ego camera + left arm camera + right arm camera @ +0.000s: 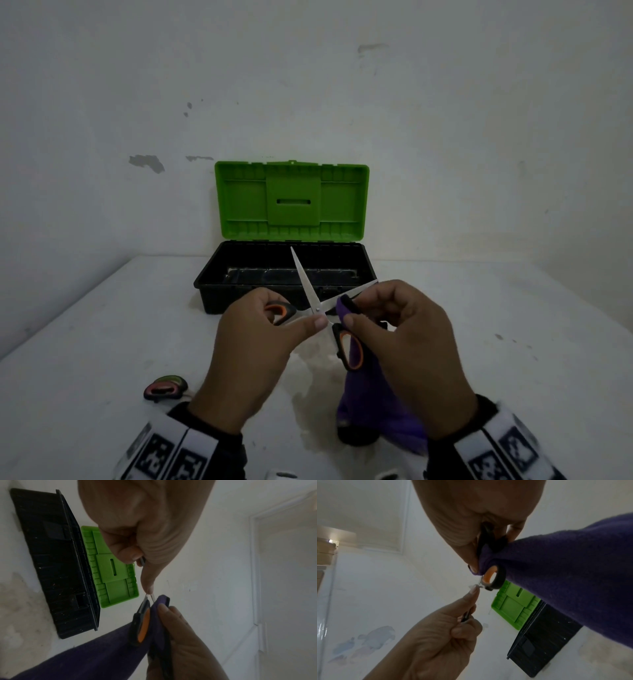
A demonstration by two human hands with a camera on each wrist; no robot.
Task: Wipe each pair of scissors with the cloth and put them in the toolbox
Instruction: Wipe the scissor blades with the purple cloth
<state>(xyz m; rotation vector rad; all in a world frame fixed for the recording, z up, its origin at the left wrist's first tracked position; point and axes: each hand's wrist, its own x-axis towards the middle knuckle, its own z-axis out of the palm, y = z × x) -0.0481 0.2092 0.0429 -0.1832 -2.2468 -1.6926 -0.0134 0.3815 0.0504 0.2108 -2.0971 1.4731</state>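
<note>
A pair of scissors (317, 301) with black and orange handles is spread wide open above the table, in front of the toolbox. My left hand (291, 317) grips one handle, thumb close to the pivot. My right hand (352, 311) pinches a purple cloth (373, 394) around one blade near the pivot. The free handle (349, 349) hangs in front of the cloth. In the wrist views, the cloth (565, 574) drapes down past that orange-lined handle (142, 626). The black toolbox (212, 274) stands open against the wall, green lid (291, 202) upright.
Another pair of scissors (166, 387), with pink and green handles, lies on the white table near my left wrist. A dark object (356, 437) sits under the hanging end of the cloth. The wall rises right behind the toolbox.
</note>
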